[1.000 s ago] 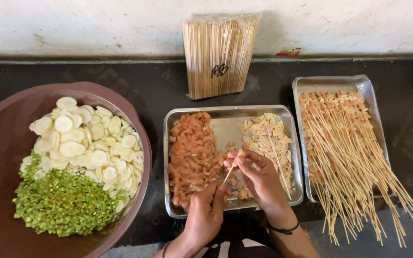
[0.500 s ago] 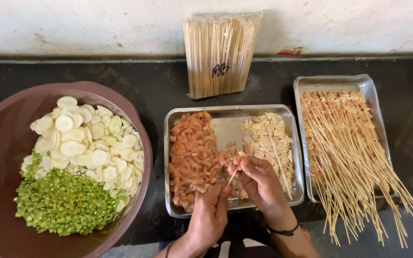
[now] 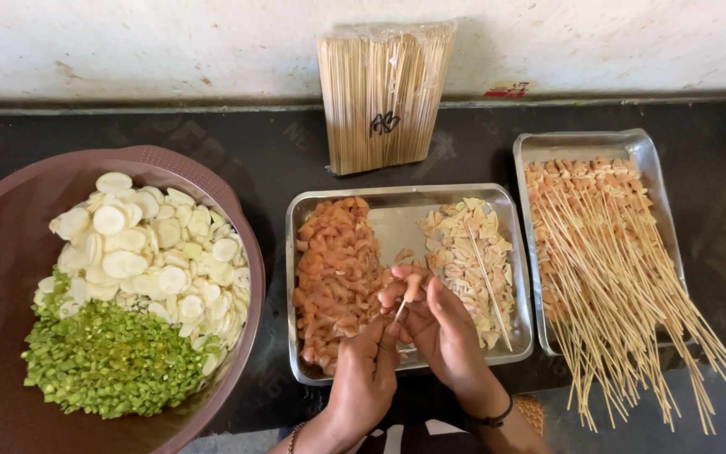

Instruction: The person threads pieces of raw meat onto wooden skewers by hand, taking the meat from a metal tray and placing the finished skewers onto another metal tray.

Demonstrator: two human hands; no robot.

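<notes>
My left hand [image 3: 365, 370] pinches the lower end of a thin wooden skewer [image 3: 400, 309] over the front of a steel tray [image 3: 397, 220]. My right hand [image 3: 434, 324] grips a small piece of orange meat [image 3: 411, 282] at the skewer's tip. The tray holds a heap of orange meat pieces [image 3: 334, 269] on its left and pale sliced pieces [image 3: 468, 252] on its right, with one loose skewer [image 3: 489, 290] lying across the pale ones.
A second steel tray [image 3: 586, 145] at the right holds many filled skewers [image 3: 623, 294] whose sticks jut over the counter edge. A wrapped bundle of bare skewers [image 3: 384, 97] leans on the wall. A large brown bowl [image 3: 10, 244] holds white slices and chopped green pieces.
Both hands have drawn closer together over the tray's front. The skewer now stands more upright, and my right hand has closed on a meat piece at its tip.
</notes>
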